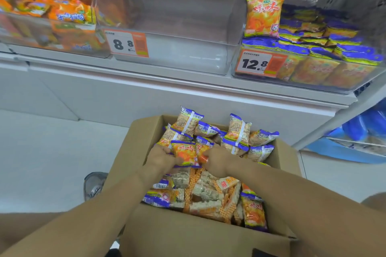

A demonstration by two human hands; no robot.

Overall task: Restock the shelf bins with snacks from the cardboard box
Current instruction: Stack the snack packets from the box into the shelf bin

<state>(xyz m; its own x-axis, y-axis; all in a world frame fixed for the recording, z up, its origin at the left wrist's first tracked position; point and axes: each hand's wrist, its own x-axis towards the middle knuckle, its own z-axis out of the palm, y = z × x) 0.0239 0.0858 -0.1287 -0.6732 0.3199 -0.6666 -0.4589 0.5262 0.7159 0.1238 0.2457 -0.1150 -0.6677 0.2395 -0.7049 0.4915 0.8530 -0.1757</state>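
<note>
While in two hands (pixel 160 157) (pixel 217 159): two packets (pixel 184 153) (pixel 202 152).

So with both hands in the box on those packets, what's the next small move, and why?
Probably lift the orange-and-purple packets held between the left hand and right hand up toward the right bin, which already holds matching packets; the middle bin looks empty.

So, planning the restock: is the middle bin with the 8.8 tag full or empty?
Empty: the middle bin shows only clear walls and bare floor, no packets.
</note>
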